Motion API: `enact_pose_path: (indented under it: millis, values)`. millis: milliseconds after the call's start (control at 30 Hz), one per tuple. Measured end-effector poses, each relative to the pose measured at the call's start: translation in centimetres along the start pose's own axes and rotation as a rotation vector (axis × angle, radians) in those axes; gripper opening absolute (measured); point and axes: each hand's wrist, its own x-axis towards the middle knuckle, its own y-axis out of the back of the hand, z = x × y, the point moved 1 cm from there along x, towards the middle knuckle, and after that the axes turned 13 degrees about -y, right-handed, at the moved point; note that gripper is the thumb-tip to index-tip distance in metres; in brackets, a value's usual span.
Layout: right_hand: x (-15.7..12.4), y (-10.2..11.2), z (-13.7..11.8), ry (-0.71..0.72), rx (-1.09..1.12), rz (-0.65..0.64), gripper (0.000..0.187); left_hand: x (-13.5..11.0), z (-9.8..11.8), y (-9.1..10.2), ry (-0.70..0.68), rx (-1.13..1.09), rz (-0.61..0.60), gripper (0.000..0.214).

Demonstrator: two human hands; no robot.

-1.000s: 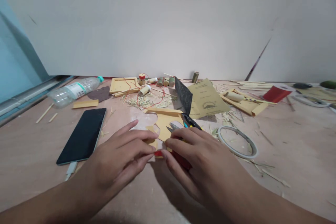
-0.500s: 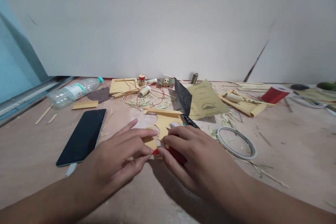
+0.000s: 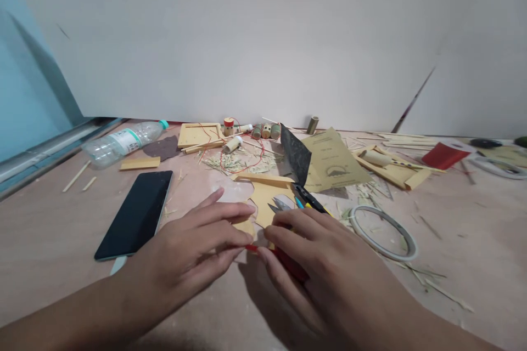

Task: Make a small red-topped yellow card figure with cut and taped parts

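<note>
My left hand [image 3: 206, 244] is closed, thumb and fingertips pinched on the left end of a small red strip [image 3: 252, 248]. From the other side my right hand [image 3: 315, 252] pinches the same strip between thumb and fingers. More red material [image 3: 294, 267] shows beneath the right palm, mostly hidden. Just beyond the fingers lies a cut piece of tan paper [image 3: 267, 197]. The blade tips of scissors [image 3: 280, 205] stick out past my right knuckles, their handles covered. A black utility knife [image 3: 308, 197] and pens with blue and yellow parts lie beside them.
A phone [image 3: 135, 214] lies left, a plastic bottle [image 3: 125, 142] behind it. Folded sandpaper [image 3: 333, 162] stands beyond the hands. To the right are a tape roll [image 3: 385, 233] and a red roll [image 3: 447, 154]. Bamboo pieces, red thread and shavings [image 3: 242, 162] lie toward the white wall.
The whole view has shifted slightly, so things sit a little farther right. Both hands keep nearly the same pose at the red strip, and slightly more of the scissor blades shows.
</note>
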Motion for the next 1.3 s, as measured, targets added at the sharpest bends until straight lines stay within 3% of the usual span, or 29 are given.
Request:
enact_pose_path:
  millis: [400, 800, 1100, 1300]
  values:
    - [0.7, 0.6, -0.1, 0.0, -0.038, 0.0, 0.023, 0.0, 0.1, -0.1, -0.011, -0.001, -0.02, 0.023]
    - [1.4, 0.3, 0.1, -0.035, -0.03, -0.073, 0.023, 0.4, -0.2, -0.3, 0.032, -0.042, 0.066, 0.01]
    - [1.5, 0.6, 0.2, -0.075, 0.022, -0.169, 0.022, 0.3, -0.7, -0.1, 0.001, -0.066, 0.016, 0.016]
    - [1.4, 0.5, 0.1, -0.076, 0.038, -0.165, 0.025, 0.0, -0.6, -0.2, -0.009, -0.038, 0.008, 0.015]
